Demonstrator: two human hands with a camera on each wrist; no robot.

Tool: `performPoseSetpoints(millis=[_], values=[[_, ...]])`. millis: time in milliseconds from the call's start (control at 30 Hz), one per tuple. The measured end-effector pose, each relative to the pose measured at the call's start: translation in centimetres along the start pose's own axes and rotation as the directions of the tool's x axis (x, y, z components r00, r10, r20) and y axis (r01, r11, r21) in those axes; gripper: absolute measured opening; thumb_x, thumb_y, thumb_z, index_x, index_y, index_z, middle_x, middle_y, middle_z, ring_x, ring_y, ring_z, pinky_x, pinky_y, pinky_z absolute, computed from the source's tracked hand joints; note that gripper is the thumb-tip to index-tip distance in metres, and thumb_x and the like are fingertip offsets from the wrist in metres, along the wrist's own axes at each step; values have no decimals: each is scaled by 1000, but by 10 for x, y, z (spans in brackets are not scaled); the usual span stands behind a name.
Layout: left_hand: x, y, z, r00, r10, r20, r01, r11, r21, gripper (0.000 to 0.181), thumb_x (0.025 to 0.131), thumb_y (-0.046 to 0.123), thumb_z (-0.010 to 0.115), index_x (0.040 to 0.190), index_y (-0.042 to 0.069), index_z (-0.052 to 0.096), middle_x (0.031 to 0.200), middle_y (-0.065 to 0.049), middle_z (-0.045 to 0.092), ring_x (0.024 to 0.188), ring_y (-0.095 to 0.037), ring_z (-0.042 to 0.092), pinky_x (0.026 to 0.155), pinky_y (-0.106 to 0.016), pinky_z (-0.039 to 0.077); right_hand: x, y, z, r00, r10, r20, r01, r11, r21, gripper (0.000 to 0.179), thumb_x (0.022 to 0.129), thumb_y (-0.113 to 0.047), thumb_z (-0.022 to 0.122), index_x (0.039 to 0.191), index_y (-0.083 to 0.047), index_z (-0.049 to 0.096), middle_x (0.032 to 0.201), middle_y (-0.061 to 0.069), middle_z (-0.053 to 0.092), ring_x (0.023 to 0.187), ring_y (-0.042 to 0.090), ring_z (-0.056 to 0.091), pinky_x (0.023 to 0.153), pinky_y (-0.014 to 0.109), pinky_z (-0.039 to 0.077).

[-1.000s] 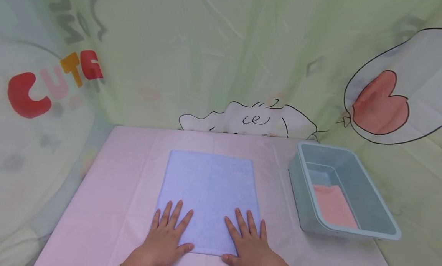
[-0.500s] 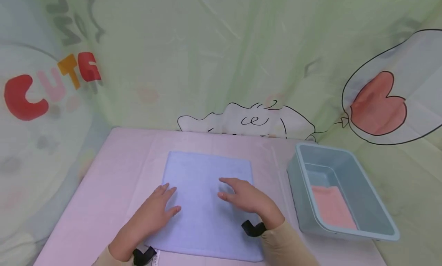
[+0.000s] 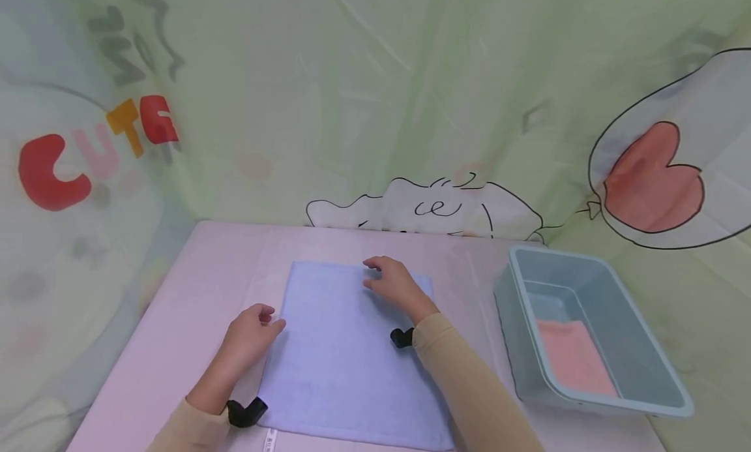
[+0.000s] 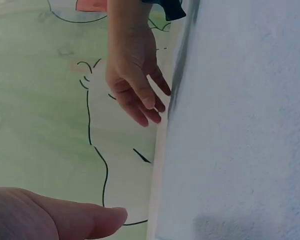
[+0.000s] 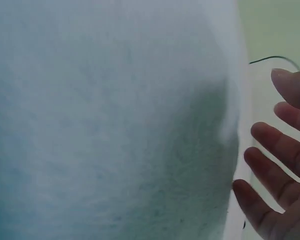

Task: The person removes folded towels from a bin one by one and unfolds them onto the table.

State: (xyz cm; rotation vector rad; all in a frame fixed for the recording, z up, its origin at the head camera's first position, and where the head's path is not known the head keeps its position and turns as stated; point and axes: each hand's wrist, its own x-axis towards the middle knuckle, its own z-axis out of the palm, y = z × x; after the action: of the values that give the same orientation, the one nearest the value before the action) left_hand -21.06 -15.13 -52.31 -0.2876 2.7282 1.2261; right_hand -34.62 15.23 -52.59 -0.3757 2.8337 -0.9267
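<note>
A light blue towel [image 3: 346, 361] lies flat on the pink-covered table [image 3: 235, 269], a small white tag at its near left corner. Over the towel's left edge is my left hand [image 3: 251, 334], its fingers loosely bent around nothing. Farther forward, my right hand [image 3: 396, 284] hovers near the towel's far edge with relaxed, spread fingers. The left wrist view shows the left thumb [image 4: 90, 220] beside the towel and the right hand beyond. In the right wrist view, the right fingers [image 5: 275, 170] are at the towel's edge, their shadow falling across the cloth.
To the right stands a grey-blue plastic basin [image 3: 622, 334] with a folded pink cloth [image 3: 577, 359] inside. Behind the table hangs a printed green curtain [image 3: 281, 113]. A black strap piece [image 3: 246, 413] sits at the left wrist, another [image 3: 402, 338] at the right.
Both hands have lifted from pressing flat on the towel's near part. They have moved forward, the left to the left edge and the right toward the far edge.
</note>
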Motion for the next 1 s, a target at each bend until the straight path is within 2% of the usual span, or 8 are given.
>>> performPoseSetpoints(millis=[133, 200, 300, 367, 500, 600, 800, 1000], values=[[7, 0, -2, 999, -40, 34, 42, 996, -80, 47, 101, 24, 70, 134, -9, 62, 123, -27, 69, 101, -33, 71, 87, -45, 65, 19, 4, 4, 1000, -6, -22, 4, 996, -85, 44, 97, -14, 79, 139, -10, 70, 134, 10, 73, 130, 29, 65, 118, 47, 50], [10, 1, -2, 996, -64, 65, 73, 986, -147, 46, 101, 22, 71, 133, -9, 61, 122, -27, 67, 99, -30, 72, 80, -40, 67, 26, 5, 7, 999, 11, -34, -14, 994, -105, 41, 96, -14, 79, 135, -10, 72, 128, 10, 75, 124, 30, 66, 115, 48, 51], [13, 0, -1, 990, -96, 101, 118, 965, -233, 45, 101, 20, 71, 134, -9, 59, 125, -29, 66, 101, -30, 74, 79, -37, 68, 33, 6, 10, 998, 44, -49, -50, 990, -133, 36, 96, -15, 79, 131, -13, 74, 120, 7, 75, 119, 30, 64, 112, 52, 49], [16, 0, -3, 988, -110, 109, 135, 957, -256, 45, 101, 20, 72, 134, -9, 60, 123, -28, 68, 99, -28, 74, 77, -35, 67, 36, 5, 11, 996, 65, -59, -73, 987, -146, 34, 96, -17, 79, 129, -14, 75, 117, 5, 74, 117, 30, 62, 109, 55, 47], [20, 0, -5, 986, -121, 115, 145, 960, -238, 46, 99, 20, 73, 133, -8, 62, 113, -24, 72, 87, -22, 70, 71, -29, 61, 42, 4, 15, 993, 87, -82, -101, 978, -184, 27, 96, -21, 80, 123, -16, 77, 111, 4, 72, 111, 29, 60, 103, 54, 47], [22, 0, -4, 984, -126, 129, 153, 964, -219, 45, 97, 19, 74, 132, -9, 63, 108, -21, 72, 84, -22, 66, 69, -28, 57, 44, 4, 17, 991, 100, -83, -116, 972, -205, 23, 96, -24, 81, 118, -18, 78, 107, 4, 70, 108, 28, 59, 98, 52, 46], [32, -3, -3, 979, -133, 156, 163, 966, -199, 36, 95, 12, 77, 122, -10, 67, 103, -20, 71, 80, -22, 68, 68, -31, 62, 47, 5, 19, 991, 115, -73, -127, 974, -187, 15, 96, -27, 81, 106, -17, 75, 99, 3, 69, 105, 29, 58, 96, 52, 44], [42, -7, -3, 970, -166, 180, 207, 949, -239, 24, 90, 2, 80, 110, -7, 69, 97, -16, 68, 72, -21, 70, 67, -34, 66, 51, 12, 20, 992, 96, -78, -107, 984, -144, 11, 96, -24, 80, 93, -16, 75, 88, 1, 69, 92, 25, 63, 91, 46, 47]])
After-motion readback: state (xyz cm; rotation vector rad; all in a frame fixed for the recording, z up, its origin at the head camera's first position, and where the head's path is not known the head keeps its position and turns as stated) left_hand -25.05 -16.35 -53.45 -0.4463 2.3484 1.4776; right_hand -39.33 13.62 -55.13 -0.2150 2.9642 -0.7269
